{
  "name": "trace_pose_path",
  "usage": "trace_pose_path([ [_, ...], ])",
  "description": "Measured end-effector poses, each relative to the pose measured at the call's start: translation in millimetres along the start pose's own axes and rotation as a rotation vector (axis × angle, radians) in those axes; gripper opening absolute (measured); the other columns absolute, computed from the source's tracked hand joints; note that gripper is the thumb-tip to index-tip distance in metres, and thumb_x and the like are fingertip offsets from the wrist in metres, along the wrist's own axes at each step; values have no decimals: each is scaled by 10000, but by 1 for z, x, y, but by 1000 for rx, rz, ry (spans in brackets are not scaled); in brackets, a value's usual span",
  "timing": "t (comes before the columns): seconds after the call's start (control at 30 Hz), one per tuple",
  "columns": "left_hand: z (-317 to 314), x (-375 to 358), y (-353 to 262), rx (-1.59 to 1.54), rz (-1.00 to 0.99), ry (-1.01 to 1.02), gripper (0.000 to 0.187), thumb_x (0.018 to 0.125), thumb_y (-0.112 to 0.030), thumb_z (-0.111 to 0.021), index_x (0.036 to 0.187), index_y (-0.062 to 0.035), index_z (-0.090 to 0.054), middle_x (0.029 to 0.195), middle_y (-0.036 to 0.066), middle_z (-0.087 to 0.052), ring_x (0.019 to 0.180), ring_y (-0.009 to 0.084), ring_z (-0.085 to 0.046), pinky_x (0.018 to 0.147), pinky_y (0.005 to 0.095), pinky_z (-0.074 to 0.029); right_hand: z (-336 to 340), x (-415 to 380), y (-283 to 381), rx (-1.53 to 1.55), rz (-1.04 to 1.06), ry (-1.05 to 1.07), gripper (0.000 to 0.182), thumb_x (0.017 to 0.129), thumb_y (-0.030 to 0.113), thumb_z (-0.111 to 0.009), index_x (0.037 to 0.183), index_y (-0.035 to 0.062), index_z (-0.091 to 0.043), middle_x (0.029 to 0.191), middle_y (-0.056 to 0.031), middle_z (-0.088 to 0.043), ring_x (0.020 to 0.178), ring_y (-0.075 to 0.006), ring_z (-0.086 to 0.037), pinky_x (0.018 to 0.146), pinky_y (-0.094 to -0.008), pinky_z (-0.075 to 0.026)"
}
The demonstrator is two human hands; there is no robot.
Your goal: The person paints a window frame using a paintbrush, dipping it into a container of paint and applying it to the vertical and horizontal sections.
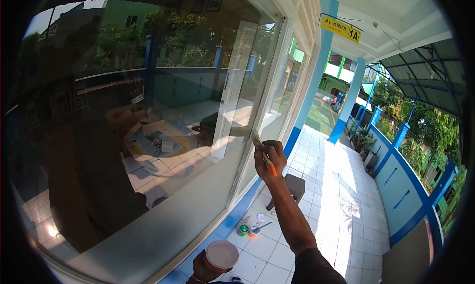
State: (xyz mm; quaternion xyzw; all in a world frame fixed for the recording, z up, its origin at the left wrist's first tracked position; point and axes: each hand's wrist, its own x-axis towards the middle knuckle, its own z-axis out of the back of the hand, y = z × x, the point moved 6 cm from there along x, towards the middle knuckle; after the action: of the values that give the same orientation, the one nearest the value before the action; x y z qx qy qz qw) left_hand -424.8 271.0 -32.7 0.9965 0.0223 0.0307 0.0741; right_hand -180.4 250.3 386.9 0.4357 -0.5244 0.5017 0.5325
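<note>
Low left hand [205, 270] cups a paint can [221, 255]; raised right hand [269, 155] grips a brush [263, 153] at the window frame [269, 93].

**Along the tiled walkway**

A yellow sign [339, 28] reading "AL KINDI 1A" hangs under the ceiling. A grey stool [293, 187] stands on the white tiled floor [326, 205] near the wall. Small paint cans [249, 229] and a loose lid [261, 217] sit on the tiles below the window. Blue pillars [349, 101] line the walkway, with potted plants [363, 141] beside the low blue-trimmed wall [405, 195].
</note>
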Motion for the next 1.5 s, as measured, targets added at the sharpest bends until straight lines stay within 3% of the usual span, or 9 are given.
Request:
trace_pose_path([
  [0.43,-3,-7,-7,-34,-19,-104,816,1013,-629,-529,1670,-173,-369,1689,194,-398,1546,473,-384,1159,755,-379,13,55,6,-93,34,-264,190,867,-7,-833,1024,19,-729,993,-172,-731,840,-302,-762,699,-365,-611],
  [0.57,4,-2,-9,-20,-40,-183,805,1011,-633,-536,1662,-185,-383,1683,194,-407,1534,469,-402,1145,753,-394,14,24,6,-38,-44,-86,195,860,4,-831,1030,23,-737,970,-164,-741,800,-303,-767,692,-356,-615],
  [0.7,-2,7,-2,-53,-68,-188,791,1006,-635,-536,1649,-191,-410,1672,186,-426,1531,468,-406,1134,751,-407,48,16,-25,163,-519,-56,210,908,105,-845,1040,-10,-729,980,-132,-766,839,-195,-756,732,-332,-609],
  [0.83,14,28,-1,-237,-7,-161,803,980,-622,-583,1642,-197,-421,1673,172,-431,1525,468,-413,1132,756,-401,94,17,-58,624,-852,-442,296,920,112,-831,1110,-53,-674,970,-144,-740,820,-189,-733,737,-315,-629],
  [0.97,-38,47,23,-386,56,-67,835,967,-622,-625,1653,-199,-405,1687,171,-411,1529,466,-402,1155,767,-366,110,-28,-58,627,-1172,125,213,867,23,-827,965,-105,-688,778,-187,-730,543,-225,-691,482,-318,-580],
  [1.13,-56,86,37,-123,0,127,845,975,-621,-623,1665,-193,-387,1698,168,-394,1550,465,-370,1154,780,-363,118,-74,-48,849,-1223,493,282,835,-2,-899,1008,-110,-704,866,-206,-767,680,-251,-771,586,-354,-645],
  [1.23,-84,107,62,-522,26,-7,801,996,-614,-587,1652,-188,-411,1681,164,-425,1543,452,-391,1130,782,-393,123,-84,-52,827,-1259,754,324,816,3,-924,1047,-104,-723,921,-201,-782,778,-249,-797,708,-366,-674],
  [1.3,-114,122,62,699,-321,-144,803,967,-665,-531,1584,-156,-460,1585,161,-498,1433,430,-497,1104,673,-410,124,-90,-54,781,-1246,875,333,830,33,-917,1081,-73,-726,941,-158,-791,816,-205,-780,722,-351,-647],
  [1.5,-79,172,81,340,-244,32,823,988,-698,-457,1613,-163,-434,1585,173,-489,1429,447,-495,1062,647,-459,119,-86,-69,644,-733,1141,267,798,117,-962,1007,47,-813,971,-86,-816,857,-195,-781,774,-343,-616],
])
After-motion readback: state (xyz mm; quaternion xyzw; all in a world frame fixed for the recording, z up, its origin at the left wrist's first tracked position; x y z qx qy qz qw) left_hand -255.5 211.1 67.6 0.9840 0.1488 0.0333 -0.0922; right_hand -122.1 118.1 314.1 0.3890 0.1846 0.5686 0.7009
